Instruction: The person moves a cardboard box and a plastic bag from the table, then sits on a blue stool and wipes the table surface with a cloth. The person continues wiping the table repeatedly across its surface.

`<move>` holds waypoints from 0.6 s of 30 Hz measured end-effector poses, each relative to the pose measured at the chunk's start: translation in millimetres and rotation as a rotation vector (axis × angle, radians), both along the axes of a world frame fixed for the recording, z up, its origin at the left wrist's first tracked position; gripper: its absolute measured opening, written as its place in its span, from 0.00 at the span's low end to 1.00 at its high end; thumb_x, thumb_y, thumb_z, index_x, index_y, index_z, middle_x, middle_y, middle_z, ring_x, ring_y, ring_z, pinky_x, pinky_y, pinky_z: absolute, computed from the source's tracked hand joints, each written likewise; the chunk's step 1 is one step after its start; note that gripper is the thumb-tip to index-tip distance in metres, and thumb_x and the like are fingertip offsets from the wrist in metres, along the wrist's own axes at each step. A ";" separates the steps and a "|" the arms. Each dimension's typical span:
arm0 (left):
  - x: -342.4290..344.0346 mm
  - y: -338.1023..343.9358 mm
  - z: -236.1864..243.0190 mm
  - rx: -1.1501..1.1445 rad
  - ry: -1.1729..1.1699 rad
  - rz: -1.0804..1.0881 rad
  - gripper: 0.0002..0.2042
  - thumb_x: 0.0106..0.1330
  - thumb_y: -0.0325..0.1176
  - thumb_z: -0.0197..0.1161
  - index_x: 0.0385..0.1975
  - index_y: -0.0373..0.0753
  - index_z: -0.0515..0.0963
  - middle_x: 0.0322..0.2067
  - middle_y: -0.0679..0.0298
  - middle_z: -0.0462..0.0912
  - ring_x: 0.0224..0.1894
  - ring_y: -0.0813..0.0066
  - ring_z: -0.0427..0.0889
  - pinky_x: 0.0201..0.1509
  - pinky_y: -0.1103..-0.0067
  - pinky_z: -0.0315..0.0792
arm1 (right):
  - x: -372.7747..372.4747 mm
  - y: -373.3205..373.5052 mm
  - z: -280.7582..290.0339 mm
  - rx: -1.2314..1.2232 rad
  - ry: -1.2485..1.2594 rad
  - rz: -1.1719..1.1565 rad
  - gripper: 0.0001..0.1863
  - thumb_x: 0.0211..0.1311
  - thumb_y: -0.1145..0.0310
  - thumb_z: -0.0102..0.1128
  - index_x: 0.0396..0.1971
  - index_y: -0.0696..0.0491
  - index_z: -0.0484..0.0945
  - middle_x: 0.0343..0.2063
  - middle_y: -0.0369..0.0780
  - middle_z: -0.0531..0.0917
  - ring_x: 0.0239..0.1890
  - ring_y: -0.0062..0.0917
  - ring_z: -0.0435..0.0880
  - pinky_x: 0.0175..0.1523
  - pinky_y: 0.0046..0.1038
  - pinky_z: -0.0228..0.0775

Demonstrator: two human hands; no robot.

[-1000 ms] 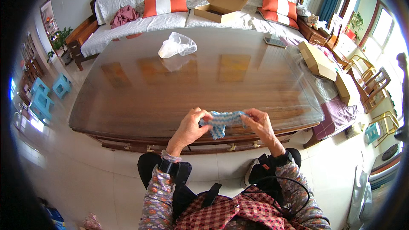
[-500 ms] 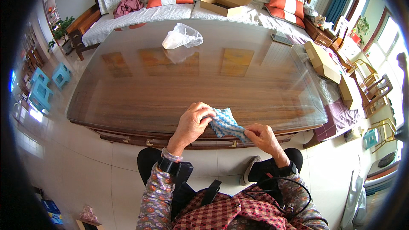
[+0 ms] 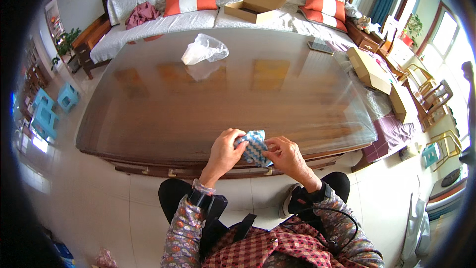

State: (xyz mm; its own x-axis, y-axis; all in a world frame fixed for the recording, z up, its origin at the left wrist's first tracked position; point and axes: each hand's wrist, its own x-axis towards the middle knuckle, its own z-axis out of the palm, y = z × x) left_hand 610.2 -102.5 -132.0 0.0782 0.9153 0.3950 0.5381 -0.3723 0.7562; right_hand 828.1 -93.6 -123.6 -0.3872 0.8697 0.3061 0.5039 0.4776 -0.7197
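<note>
A small cloth (image 3: 255, 148) with blue and white zigzag stripes hangs bunched over the near edge of the wooden table. My left hand (image 3: 226, 153) pinches its left side between thumb and fingers. On the other side, my right hand (image 3: 287, 155) grips the right edge with its fingertips. Both hands are close together, and the cloth looks folded or gathered between them. Its back is hidden from view.
The glass-topped table (image 3: 163, 114) spreads in front of me, bearing a crumpled clear plastic bag (image 3: 204, 49) and a phone (image 3: 320, 47). Beyond it, an open cardboard box (image 3: 258, 1) sits on the sofa (image 3: 198, 19). More cardboard (image 3: 369, 71) lies at the right.
My right hand has moved left and up, closer to my left hand. The cloth, stretched out toward the lower right before, is now bunched and more compact.
</note>
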 end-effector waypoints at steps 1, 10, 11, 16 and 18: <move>2.0 -0.8 1.2 -0.067 -0.258 -0.035 0.11 0.60 0.29 0.67 0.40 0.34 0.77 0.33 0.56 0.81 0.34 0.67 0.81 0.40 0.76 0.75 | 1.2 -1.2 -0.1 0.057 0.015 -0.020 0.19 0.54 0.68 0.71 0.44 0.61 0.79 0.33 0.47 0.82 0.33 0.34 0.86 0.38 0.28 0.79; 31.0 -9.8 8.5 -0.309 -0.569 -0.201 0.11 0.66 0.32 0.64 0.45 0.35 0.77 0.38 0.66 0.82 0.39 0.81 0.78 0.45 0.81 0.75 | 5.1 -0.6 3.9 -0.801 0.732 0.125 0.26 0.69 0.56 0.57 0.58 0.58 0.67 0.47 0.38 0.79 0.47 0.18 0.77 0.47 0.26 0.76; 34.0 -10.4 7.7 -0.280 -0.527 -0.195 0.12 0.66 0.31 0.64 0.46 0.35 0.77 0.38 0.65 0.82 0.40 0.81 0.79 0.45 0.81 0.75 | 3.9 1.2 3.1 -0.791 0.761 0.111 0.21 0.70 0.58 0.57 0.54 0.57 0.72 0.42 0.35 0.79 0.42 0.16 0.77 0.44 0.22 0.75; 22.7 -4.1 3.0 -0.179 -0.541 -0.150 0.12 0.67 0.29 0.62 0.48 0.35 0.77 0.40 0.64 0.82 0.42 0.80 0.80 0.47 0.81 0.76 | 54.4 26.4 6.7 -0.201 0.530 -0.099 0.14 0.65 0.68 0.62 0.48 0.59 0.78 0.35 0.35 0.84 0.37 0.16 0.80 0.40 0.21 0.75; 10.8 -1.6 -0.2 -0.244 -0.601 -0.117 0.10 0.68 0.29 0.61 0.47 0.36 0.78 0.42 0.67 0.82 0.42 0.83 0.78 0.47 0.83 0.73 | 104.8 43.9 10.2 0.119 0.304 -0.338 0.16 0.63 0.68 0.64 0.48 0.58 0.80 0.36 0.40 0.85 0.37 0.19 0.81 0.42 0.26 0.77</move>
State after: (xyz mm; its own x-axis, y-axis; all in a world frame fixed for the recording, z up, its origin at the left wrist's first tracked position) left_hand 621.1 -104.1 -132.2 0.0137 0.9831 0.1828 -0.0376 -0.1822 0.9825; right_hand 932.9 -49.7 -113.4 0.0342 0.8837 0.4668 0.4202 0.4111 -0.8090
